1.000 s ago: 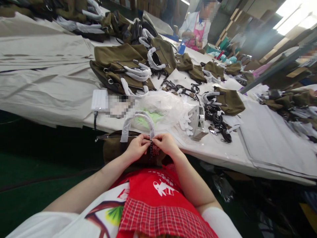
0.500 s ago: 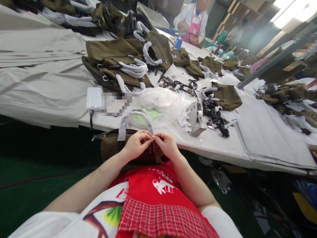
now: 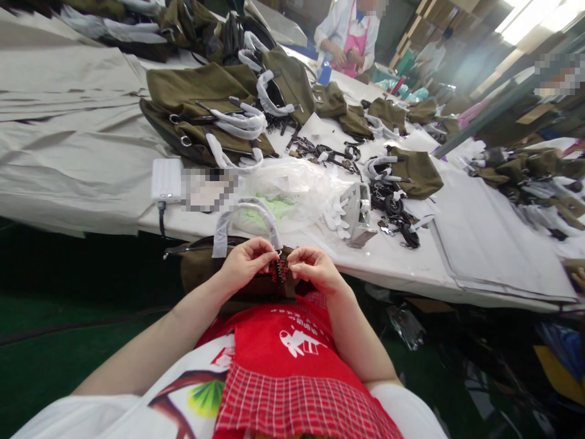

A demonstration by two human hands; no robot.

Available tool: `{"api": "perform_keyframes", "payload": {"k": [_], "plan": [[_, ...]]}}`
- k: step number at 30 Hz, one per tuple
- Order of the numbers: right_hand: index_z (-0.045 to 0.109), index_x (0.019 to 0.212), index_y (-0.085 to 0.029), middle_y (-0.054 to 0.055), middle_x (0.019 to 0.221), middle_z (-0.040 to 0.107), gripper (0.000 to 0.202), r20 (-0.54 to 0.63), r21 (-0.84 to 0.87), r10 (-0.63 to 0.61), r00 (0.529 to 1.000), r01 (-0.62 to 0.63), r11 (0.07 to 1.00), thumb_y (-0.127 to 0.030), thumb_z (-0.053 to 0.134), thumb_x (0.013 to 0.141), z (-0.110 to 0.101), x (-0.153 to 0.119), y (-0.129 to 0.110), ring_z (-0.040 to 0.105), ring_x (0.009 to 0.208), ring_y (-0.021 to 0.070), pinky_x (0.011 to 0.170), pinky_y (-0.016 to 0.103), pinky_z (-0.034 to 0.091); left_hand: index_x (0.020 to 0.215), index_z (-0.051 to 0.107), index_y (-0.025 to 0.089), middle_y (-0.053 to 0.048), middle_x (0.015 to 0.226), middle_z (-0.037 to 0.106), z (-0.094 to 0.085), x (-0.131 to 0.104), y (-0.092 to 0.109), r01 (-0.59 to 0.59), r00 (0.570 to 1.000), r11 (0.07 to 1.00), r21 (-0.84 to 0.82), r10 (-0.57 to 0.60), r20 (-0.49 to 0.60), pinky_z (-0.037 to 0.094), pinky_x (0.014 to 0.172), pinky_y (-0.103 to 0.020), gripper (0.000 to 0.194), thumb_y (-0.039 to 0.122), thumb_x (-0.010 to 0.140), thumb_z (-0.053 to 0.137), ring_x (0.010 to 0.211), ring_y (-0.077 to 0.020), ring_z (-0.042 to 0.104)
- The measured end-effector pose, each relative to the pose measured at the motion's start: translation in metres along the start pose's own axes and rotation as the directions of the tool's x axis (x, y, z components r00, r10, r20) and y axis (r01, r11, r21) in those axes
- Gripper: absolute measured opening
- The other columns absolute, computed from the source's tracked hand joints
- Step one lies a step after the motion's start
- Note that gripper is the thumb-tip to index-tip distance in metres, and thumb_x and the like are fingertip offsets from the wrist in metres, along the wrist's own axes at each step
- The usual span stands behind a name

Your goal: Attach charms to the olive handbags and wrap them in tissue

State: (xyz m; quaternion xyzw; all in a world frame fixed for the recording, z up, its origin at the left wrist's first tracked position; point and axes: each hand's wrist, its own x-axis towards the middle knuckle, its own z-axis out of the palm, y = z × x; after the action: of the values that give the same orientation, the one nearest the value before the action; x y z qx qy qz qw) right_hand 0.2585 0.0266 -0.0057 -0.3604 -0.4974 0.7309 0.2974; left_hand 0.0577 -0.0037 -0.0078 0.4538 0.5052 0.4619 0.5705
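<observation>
An olive bag with a handle wrapped in white film rests at the table's front edge against my red apron. My left hand pinches a small metal ring near the right foot of the handle. A red and black dangling piece hangs below that ring, between my hands. My right hand is just to the right of it, thumb and fingers bent close together; what they hold, if anything, is too small to tell.
Clear plastic bags, a grey metal device and a white power bank lie on the table. Olive bags and black straps lie beyond. A person in a pink apron is across the table.
My hands, whose fingertips were touching, are now slightly apart, the right one having moved right. The ring and red and black piece show more between them.
</observation>
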Motion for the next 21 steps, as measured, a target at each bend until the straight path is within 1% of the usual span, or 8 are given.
{"api": "perform_keyframes", "payload": {"k": [2, 4, 7, 10, 12, 14, 16, 21], "plan": [[0.071, 0.093, -0.018, 0.002, 0.076, 0.071, 0.038, 0.003, -0.02, -0.01, 1.0, 0.01, 1.0, -0.037, 0.084, 0.063, -0.001, -0.002, 0.001, 0.063, 0.06, 0.012, 0.049, 0.019, 0.046, 0.076, 0.064, 0.017, 0.003, 0.065, 0.063, -0.002, -0.001, 0.003, 0.002, 1.0, 1.0, -0.011, -0.002, -0.016, 0.045, 0.051, -0.02, 0.031, 0.044, 0.07, 0.076, 0.051, -0.0084, 0.052], [0.072, 0.089, -0.017, 0.002, 0.071, 0.07, 0.032, -0.055, -0.089, -0.036, 0.998, 0.031, 0.996, -0.039, 0.08, 0.068, 0.003, -0.003, 0.002, 0.064, 0.059, 0.0131, 0.049, 0.02, 0.047, 0.076, 0.067, 0.016, 0.001, 0.067, 0.066, -0.002, -0.003, 0.006, -0.007, 1.0, 1.0, 0.027, 0.008, -0.021, 0.046, 0.053, -0.021, 0.03, 0.044, 0.071, 0.076, 0.055, -0.0098, 0.055], [0.072, 0.082, -0.018, 0.002, 0.067, 0.069, 0.022, -0.13, -0.269, -0.16, 0.979, 0.12, 0.956, -0.039, 0.073, 0.077, 0.011, -0.003, 0.002, 0.063, 0.055, 0.013, 0.049, 0.022, 0.048, 0.078, 0.07, 0.016, -0.002, 0.07, 0.069, -0.001, -0.007, 0.012, -0.055, 0.998, 0.99, 0.13, 0.055, 0.0, 0.049, 0.058, -0.024, 0.028, 0.043, 0.075, 0.072, 0.061, -0.0134, 0.059], [0.073, 0.079, -0.02, 0.003, 0.073, 0.071, 0.013, -0.074, -0.511, -0.356, 0.932, 0.271, 0.816, -0.032, 0.071, 0.08, 0.017, -0.005, -0.005, 0.063, 0.062, 0.0139, 0.059, 0.024, 0.05, 0.078, 0.072, 0.016, -0.004, 0.073, 0.07, 0.001, -0.012, 0.019, -0.173, 0.985, 0.941, 0.291, 0.168, 0.043, 0.049, 0.064, -0.026, 0.022, 0.037, 0.08, 0.067, 0.068, -0.0153, 0.062], [0.074, 0.078, -0.02, 0.003, 0.071, 0.069, 0.01, -0.013, -0.617, -0.432, 0.902, 0.333, 0.713, -0.03, 0.072, 0.08, 0.019, -0.007, -0.01, 0.061, 0.064, 0.0138, 0.061, 0.024, 0.048, 0.077, 0.072, 0.017, -0.003, 0.074, 0.07, 0.001, -0.015, 0.024, -0.25, 0.968, 0.892, 0.376, 0.238, 0.079, 0.047, 0.067, -0.026, 0.019, 0.034, 0.083, 0.065, 0.07, -0.0152, 0.062], [0.074, 0.08, -0.02, 0.002, 0.07, 0.068, 0.011, 0.033, -0.656, -0.456, 0.889, 0.364, 0.661, -0.03, 0.07, 0.082, 0.02, -0.009, -0.014, 0.06, 0.063, 0.0132, 0.06, 0.024, 0.047, 0.078, 0.072, 0.018, -0.003, 0.074, 0.069, 0.001, -0.017, 0.027, -0.294, 0.956, 0.861, 0.415, 0.273, 0.11, 0.046, 0.068, -0.025, 0.018, 0.031, 0.085, 0.063, 0.071, -0.0148, 0.061], [0.075, 0.083, -0.02, 0.002, 0.071, 0.068, 0.012, 0.069, -0.671, -0.458, 0.886, 0.381, 0.636, -0.029, 0.067, 0.085, 0.02, -0.01, -0.015, 0.06, 0.063, 0.0129, 0.061, 0.024, 0.046, 0.079, 0.072, 0.018, -0.002, 0.073, 0.068, 0.001, -0.019, 0.029, -0.315, 0.949, 0.844, 0.434, 0.288, 0.129, 0.046, 0.068, -0.025, 0.017, 0.029, 0.086, 0.061, 0.07, -0.0145, 0.061], [0.076, 0.09, -0.021, 0.002, 0.071, 0.068, 0.015, 0.097, -0.679, -0.439, 0.893, 0.382, 0.627, -0.029, 0.064, 0.089, 0.019, -0.011, -0.015, 0.061, 0.065, 0.0135, 0.064, 0.024, 0.047, 0.079, 0.071, 0.019, -0.002, 0.073, 0.066, -0.001, -0.02, 0.03, -0.339, 0.941, 0.821, 0.458, 0.302, 0.155, 0.045, 0.067, -0.025, 0.016, 0.028, 0.086, 0.06, 0.069, -0.0144, 0.059]]}}
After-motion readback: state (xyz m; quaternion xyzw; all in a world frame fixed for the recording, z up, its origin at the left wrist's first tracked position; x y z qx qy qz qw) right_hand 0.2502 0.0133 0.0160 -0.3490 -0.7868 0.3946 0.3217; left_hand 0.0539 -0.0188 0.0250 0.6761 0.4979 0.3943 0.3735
